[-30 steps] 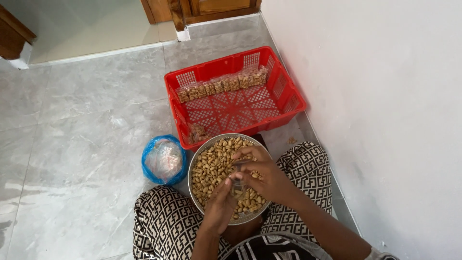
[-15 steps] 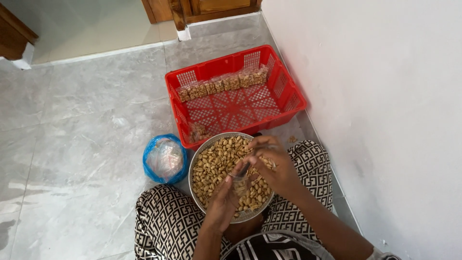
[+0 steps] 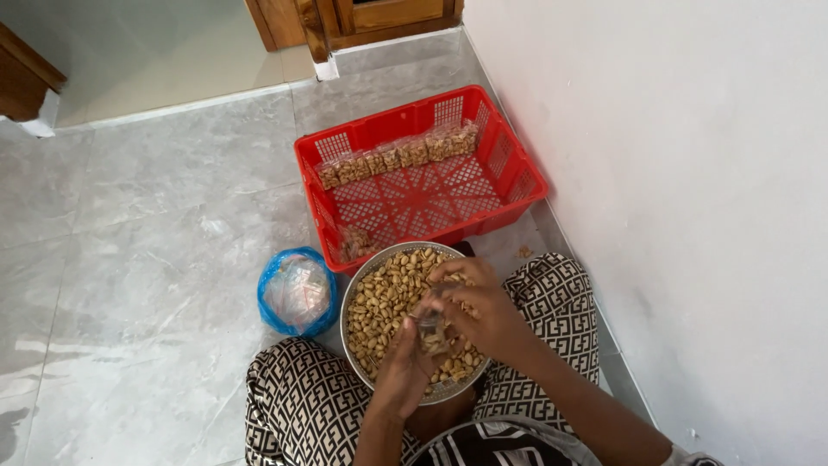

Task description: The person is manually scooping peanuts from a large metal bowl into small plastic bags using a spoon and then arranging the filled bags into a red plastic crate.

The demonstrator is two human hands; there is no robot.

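Note:
A round metal bowl (image 3: pixel 355 287) full of peanuts rests between my knees on the floor. Above it, my left hand (image 3: pixel 402 362) holds a small clear plastic packet (image 3: pixel 430 330) partly filled with peanuts. My right hand (image 3: pixel 477 308) is curled over the packet's mouth, fingers pinched together at it; whether it holds nuts I cannot tell. Both hands hide the near right part of the bowl.
A red plastic crate (image 3: pixel 509 168) stands beyond the bowl against the white wall, with a row of filled peanut packets (image 3: pixel 398 154) along its far side and one at its near left corner. A blue bag of clear packets (image 3: pixel 296 291) lies left of the bowl. Grey tiled floor spreads left.
My right hand lifted toward the bowl's far right rim, then came back down onto the packet. My left hand stayed in place with the packet.

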